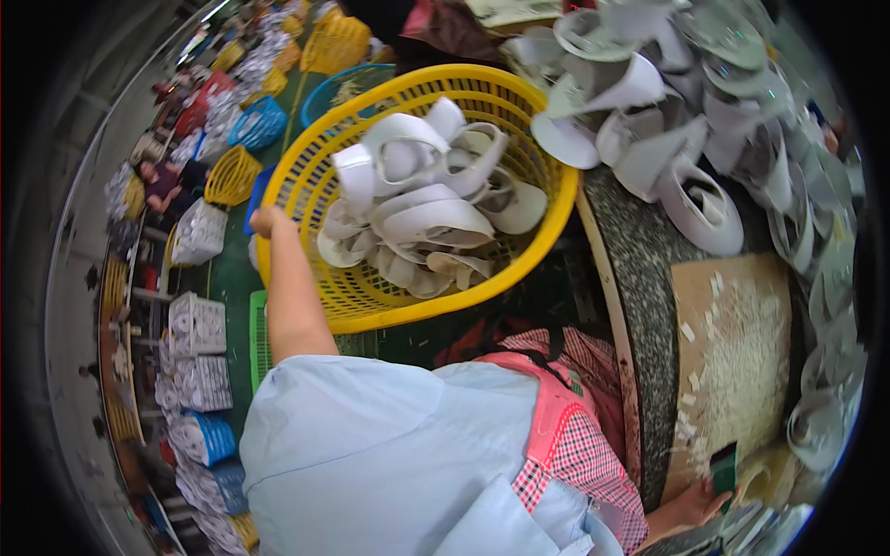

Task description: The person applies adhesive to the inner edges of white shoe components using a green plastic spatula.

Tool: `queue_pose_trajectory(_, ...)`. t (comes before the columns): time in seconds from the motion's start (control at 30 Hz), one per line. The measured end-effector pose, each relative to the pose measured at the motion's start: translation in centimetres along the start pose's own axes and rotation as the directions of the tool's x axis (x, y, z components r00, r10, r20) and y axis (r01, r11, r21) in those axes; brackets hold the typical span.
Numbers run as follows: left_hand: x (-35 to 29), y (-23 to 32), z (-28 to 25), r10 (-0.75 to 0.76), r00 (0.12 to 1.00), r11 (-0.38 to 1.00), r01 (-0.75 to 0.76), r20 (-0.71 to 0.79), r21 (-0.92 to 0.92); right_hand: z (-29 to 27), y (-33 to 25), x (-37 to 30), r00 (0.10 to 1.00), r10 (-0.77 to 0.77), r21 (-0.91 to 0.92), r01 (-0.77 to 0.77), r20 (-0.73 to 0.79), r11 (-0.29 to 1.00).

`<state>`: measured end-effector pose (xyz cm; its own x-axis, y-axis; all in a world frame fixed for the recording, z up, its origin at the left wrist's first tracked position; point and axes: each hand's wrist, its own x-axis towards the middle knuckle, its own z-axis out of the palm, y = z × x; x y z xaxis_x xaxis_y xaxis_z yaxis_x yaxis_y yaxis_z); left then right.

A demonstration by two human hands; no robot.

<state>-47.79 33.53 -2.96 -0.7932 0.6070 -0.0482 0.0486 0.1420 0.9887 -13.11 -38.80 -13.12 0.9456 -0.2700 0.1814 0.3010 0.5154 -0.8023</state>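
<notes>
My left arm reaches across to a large yellow plastic basket [389,322], and my left hand [269,222] is closed on its left rim. Inside the basket lies a loose heap of curved white pieces [431,218] that look like shoe uppers. Far to the lower right, my right hand [691,510] is closed around a flat dark green object [725,471] whose kind I cannot make out. That hand is beside the near end of a brown board [732,371] strewn with white scraps.
More white uppers [705,204] are piled along the speckled worktop [649,306] on the right. A blue basket [348,88] sits behind the yellow one. Leftward, white crates [197,324] and other baskets line the floor, and a seated person [165,190] is farther off.
</notes>
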Motion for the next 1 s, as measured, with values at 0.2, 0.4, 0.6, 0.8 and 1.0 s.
queue_pose_trajectory(0.2,-7.4,-0.6,4.0,0.748,0.44,0.552,-0.828,0.496,-0.097,11.6,-2.4,-3.7,0.942,0.075,0.138,-0.031,-0.326,0.99)
queue_pose_trajectory(0.4,-22.0,-3.1,7.3,0.745,-0.487,-0.193,-0.811,0.455,-0.552,7.4,-1.4,-2.6,0.977,0.0,0.079,0.017,-0.215,0.997)
queue_pose_trajectory(0.6,-19.8,-2.1,4.8,0.41,0.008,-0.121,-0.991,0.912,0.063,6.5,-1.0,-2.1,0.989,0.026,0.039,-0.021,-0.146,0.999)
queue_pose_trajectory(0.8,-7.3,0.5,0.4,0.585,0.478,0.4,-0.873,0.655,0.279,8.2,-1.5,-2.8,0.989,-0.017,-0.044,0.011,-0.148,0.999)
queue_pose_trajectory(1.0,-9.2,1.9,2.6,0.733,0.402,0.558,-0.817,0.549,-0.147,8.1,-1.7,-3.3,0.989,0.012,0.01,-0.011,-0.145,1.0)
